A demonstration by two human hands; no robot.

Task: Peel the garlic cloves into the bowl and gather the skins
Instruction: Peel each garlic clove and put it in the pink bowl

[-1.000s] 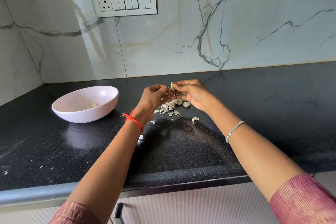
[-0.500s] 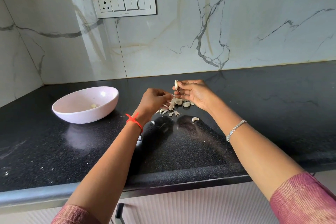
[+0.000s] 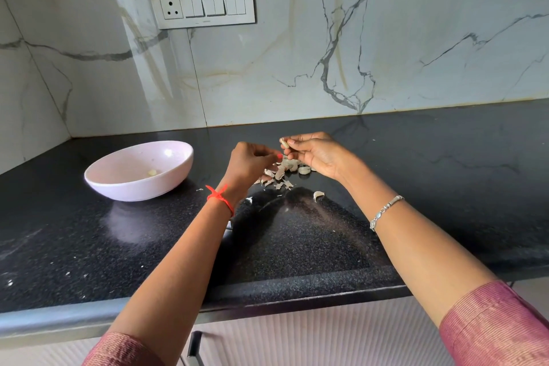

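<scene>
Pinching a garlic clove [image 3: 284,143], the right hand [image 3: 318,154] hovers over skins [image 3: 279,174].

A second ago both hands met on the garlic clove [image 3: 284,142] above the pile of skins [image 3: 280,172]. Half a second ago the left hand [image 3: 252,162] had eased down a little toward the pile, and the clove stood thin and upright in the pinch of the right hand [image 3: 319,154]. Now the left hand has lifted off the pile again, its fingertips [image 3: 276,156] just under the clove and beside the right hand's fingers. The clove has turned in that pinch and shows a broader, tilted side.
</scene>
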